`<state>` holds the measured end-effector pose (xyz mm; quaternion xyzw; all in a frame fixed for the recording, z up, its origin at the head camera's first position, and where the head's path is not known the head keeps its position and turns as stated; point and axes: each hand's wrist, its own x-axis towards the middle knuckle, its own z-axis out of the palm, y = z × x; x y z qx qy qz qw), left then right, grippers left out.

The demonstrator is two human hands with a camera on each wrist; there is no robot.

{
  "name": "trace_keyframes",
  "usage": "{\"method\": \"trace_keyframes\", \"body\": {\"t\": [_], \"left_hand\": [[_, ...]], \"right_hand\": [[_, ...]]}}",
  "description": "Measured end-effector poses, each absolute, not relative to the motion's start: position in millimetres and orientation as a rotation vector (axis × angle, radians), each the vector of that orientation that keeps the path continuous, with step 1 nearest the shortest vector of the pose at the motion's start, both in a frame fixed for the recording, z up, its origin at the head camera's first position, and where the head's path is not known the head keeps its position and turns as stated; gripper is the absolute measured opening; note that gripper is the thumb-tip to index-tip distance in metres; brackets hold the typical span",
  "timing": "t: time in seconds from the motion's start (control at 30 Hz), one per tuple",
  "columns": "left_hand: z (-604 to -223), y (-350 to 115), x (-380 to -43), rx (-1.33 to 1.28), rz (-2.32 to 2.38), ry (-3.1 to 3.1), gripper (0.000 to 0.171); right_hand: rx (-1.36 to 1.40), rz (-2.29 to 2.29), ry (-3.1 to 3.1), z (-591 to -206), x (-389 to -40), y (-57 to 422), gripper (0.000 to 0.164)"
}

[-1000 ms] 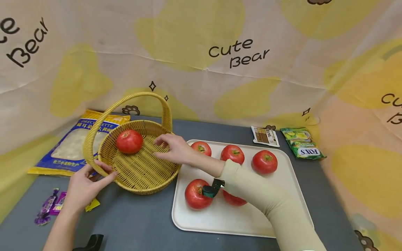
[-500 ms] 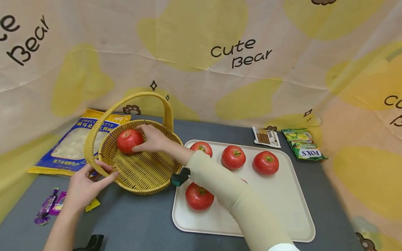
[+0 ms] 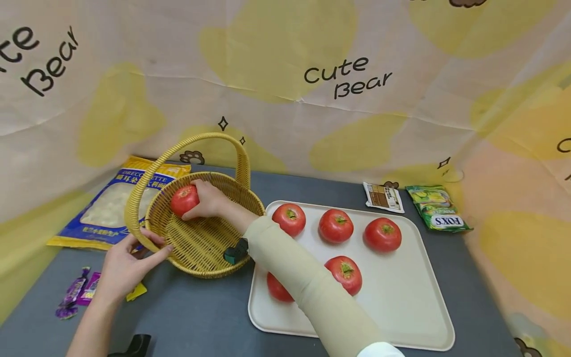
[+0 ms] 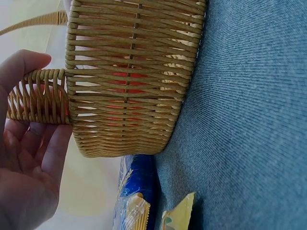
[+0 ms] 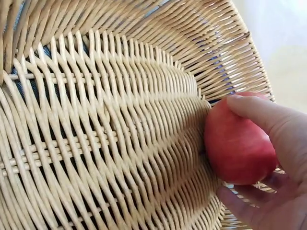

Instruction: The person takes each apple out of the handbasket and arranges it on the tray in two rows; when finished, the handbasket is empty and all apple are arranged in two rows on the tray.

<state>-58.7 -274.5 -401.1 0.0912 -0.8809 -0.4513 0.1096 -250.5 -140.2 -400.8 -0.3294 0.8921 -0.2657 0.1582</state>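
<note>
A yellow wicker basket (image 3: pixel 202 248) with a tall arched handle stands on the left of the table. My left hand (image 3: pixel 126 267) grips the near foot of its handle; in the left wrist view the thumb and fingers (image 4: pixel 56 153) wrap this woven band (image 4: pixel 38 98). Inside the basket, a red tomato (image 3: pixel 184 200) lies against the far left wall. My right hand (image 3: pixel 208 199) reaches in and holds it from the right side. The right wrist view has the thumb over the top of the tomato (image 5: pixel 237 143) and fingers curled beneath.
A white tray (image 3: pixel 401 297) with several tomatoes (image 3: pixel 336 226) lies right of the basket. Behind the basket is a blue pasta bag (image 3: pixel 107 210). Purple-wrapped sweets (image 3: pixel 73 292) sit at front left. A brown-white packet (image 3: pixel 383 197) and a green FOX'S bag (image 3: pixel 437 208) lie at back right.
My right hand has moved left across the basket and taken hold of the tomato. My left hand has stayed on the handle. The head view has shifted slightly.
</note>
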Motion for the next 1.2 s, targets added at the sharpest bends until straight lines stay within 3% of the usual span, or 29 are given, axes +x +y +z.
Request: {"method": "trace_keyframes", "body": {"t": [0.2,0.4,0.87,1.2], "left_hand": [[-401,-275,-58,0.267,-1.336,-2.588,0.030],[-402,-273,-60,0.275,-1.339,-2.596,0.031],[-400,-274,-60,0.255,-1.329,-2.598,0.030],[-401,-272,-60,0.272,-1.382,-2.563,0.029]], "right_hand": [[-0.963,-0.741,2.613,-393,-247,-134,0.088],[-0.986,-0.940,2.535,-372,-236,-97,0.085],[-0.942,-1.364,2.408,-361,-182,47,0.082],[-0.587,-1.515,2.425,-370,-149,150,0.081]]}}
